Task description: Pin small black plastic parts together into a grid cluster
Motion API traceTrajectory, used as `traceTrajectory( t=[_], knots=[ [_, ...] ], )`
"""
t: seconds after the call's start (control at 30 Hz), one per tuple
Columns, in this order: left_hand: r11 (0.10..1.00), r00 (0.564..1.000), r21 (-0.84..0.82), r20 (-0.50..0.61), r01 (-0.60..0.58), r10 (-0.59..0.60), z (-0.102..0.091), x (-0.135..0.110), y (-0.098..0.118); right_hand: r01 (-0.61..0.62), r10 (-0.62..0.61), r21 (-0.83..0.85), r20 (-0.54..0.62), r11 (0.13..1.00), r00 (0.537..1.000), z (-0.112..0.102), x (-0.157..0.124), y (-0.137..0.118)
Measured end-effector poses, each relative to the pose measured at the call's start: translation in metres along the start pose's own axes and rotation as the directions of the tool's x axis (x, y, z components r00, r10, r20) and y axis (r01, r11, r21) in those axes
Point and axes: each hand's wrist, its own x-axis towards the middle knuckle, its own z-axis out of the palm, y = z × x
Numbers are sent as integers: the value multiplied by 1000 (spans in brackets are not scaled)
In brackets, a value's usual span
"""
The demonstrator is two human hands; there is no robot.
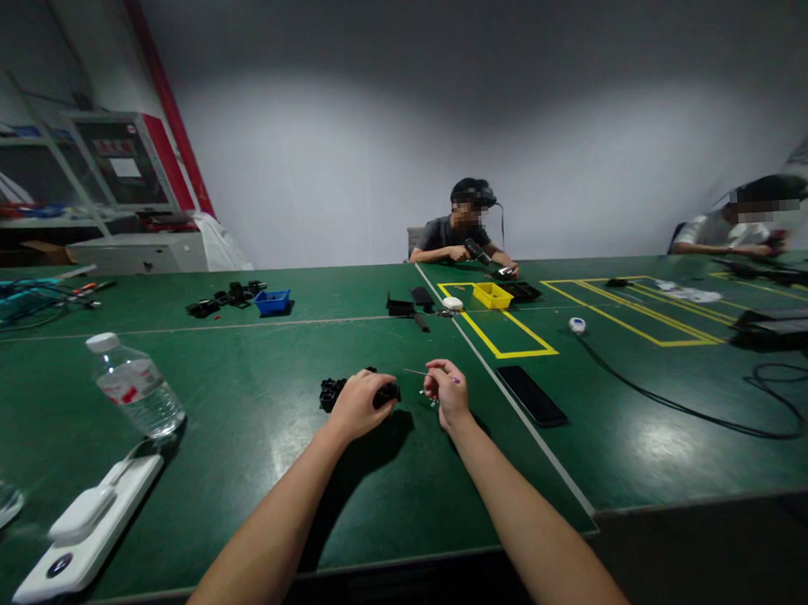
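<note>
My left hand point(356, 404) is closed over a small black plastic part point(386, 394) on the green table point(263, 457). More black pieces point(331, 392) lie just left of it. My right hand point(446, 391) pinches a thin pin-like tool point(418, 372) whose tip points left toward the black part. A tiny pale item lies on the table below that hand, too small to name.
A water bottle point(137, 385) and a white device point(86, 527) lie at left. A black phone point(531, 394) lies right of my hands, near a cable point(684, 409). A blue bin point(272, 300) and yellow bin point(492, 294) sit far back. Two other people sit across the table.
</note>
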Motion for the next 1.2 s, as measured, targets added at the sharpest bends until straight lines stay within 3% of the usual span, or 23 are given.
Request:
traceTrajectory(
  t=[0.4,1.2],
  knots=[
    [995,993,77,102,-66,58,3,-1,0,-7,8,-32,20,999,1000,0,-2,-1],
    [984,979,166,200,-62,28,1,-5,0,-9,13,-75,52,997,999,2,-1,2]
  ],
)
